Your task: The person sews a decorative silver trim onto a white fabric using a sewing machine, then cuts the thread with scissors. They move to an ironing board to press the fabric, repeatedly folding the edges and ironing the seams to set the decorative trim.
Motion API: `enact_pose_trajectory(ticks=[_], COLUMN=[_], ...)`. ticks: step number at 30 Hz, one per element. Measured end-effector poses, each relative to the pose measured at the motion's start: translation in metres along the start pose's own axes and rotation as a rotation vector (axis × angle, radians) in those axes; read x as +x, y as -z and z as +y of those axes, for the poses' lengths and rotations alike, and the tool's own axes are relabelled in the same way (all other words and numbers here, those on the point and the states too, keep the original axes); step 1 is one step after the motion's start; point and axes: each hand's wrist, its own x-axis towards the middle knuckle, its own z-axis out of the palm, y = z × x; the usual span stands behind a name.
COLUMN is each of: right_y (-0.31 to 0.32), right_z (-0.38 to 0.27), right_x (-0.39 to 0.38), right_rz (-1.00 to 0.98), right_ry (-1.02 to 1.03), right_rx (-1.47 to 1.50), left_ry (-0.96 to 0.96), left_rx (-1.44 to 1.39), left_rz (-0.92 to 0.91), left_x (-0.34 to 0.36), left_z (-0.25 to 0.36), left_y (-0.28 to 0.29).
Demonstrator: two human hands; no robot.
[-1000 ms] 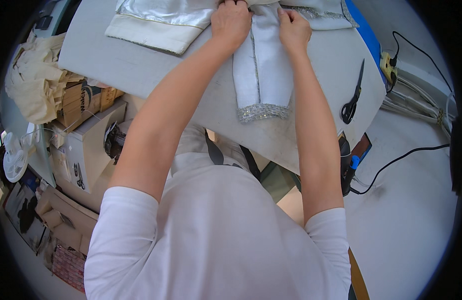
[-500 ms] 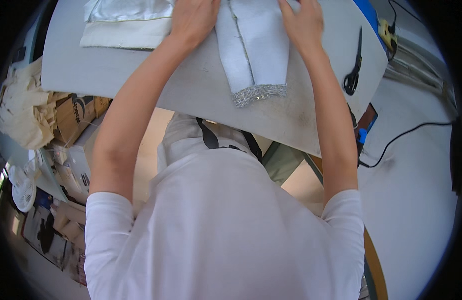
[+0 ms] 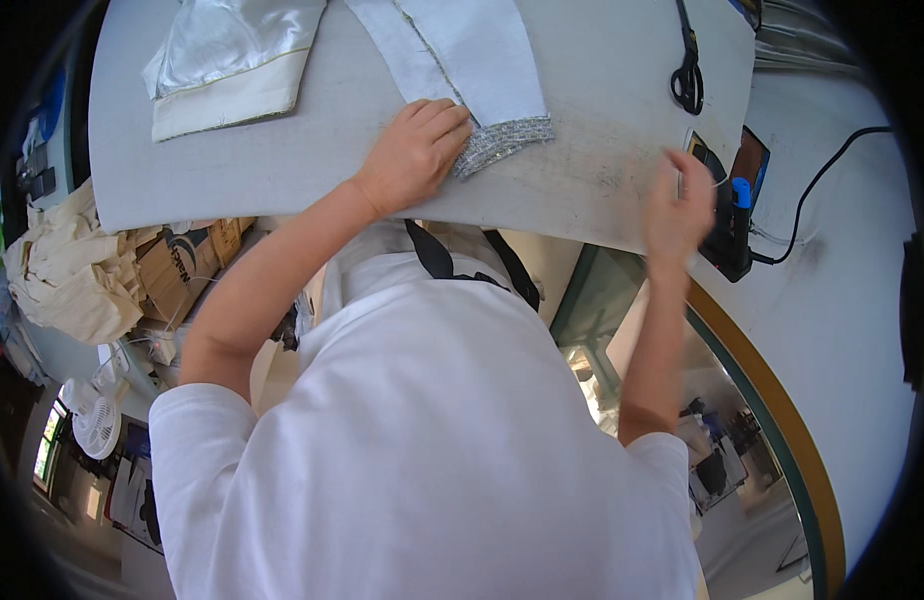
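A white sleeve-like fabric piece (image 3: 482, 60) with a frayed seam down its length lies on the grey-white table (image 3: 312, 170). Its near end is a band of grey sparkly tweed (image 3: 502, 143). My left hand (image 3: 417, 155) has its fingers curled down on the left edge of this piece, just beside the band. My right hand (image 3: 679, 212) is off the fabric, over the table's right front edge near a black holder (image 3: 724, 225). Motion smears its fingers, so what they hold, if anything, is unclear.
Another satin-and-cream garment piece (image 3: 232, 70) lies at the table's left. Black scissors (image 3: 688, 75) rest at the far right. A blue-capped marker (image 3: 741, 195) stands in the holder, beside a black cable (image 3: 817, 190). Cream cloth (image 3: 77, 260) and a cardboard box (image 3: 177, 270) are at left.
My left hand has come nearer, down to the tweed end. My right hand has left the fabric and swung right and nearer. The sleeve-like piece now lies slanted; the view has shifted.
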Motion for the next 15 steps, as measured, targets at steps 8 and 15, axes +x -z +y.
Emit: enact_pose_trajectory(ticks=[8,15], right_y=[0.057,-0.035], right_z=[0.083,-0.024], right_x=[0.004,-0.018], right_rz=[0.006,-0.421], right_ry=[0.066,0.234], right_rx=[-0.200,0.392], left_ry=[0.056,0.083], left_rx=[0.167,0.267], left_rz=[-0.095,-0.274], left_x=[-0.009,0.005], left_z=[0.009,0.019], left_y=[-0.008,0.001])
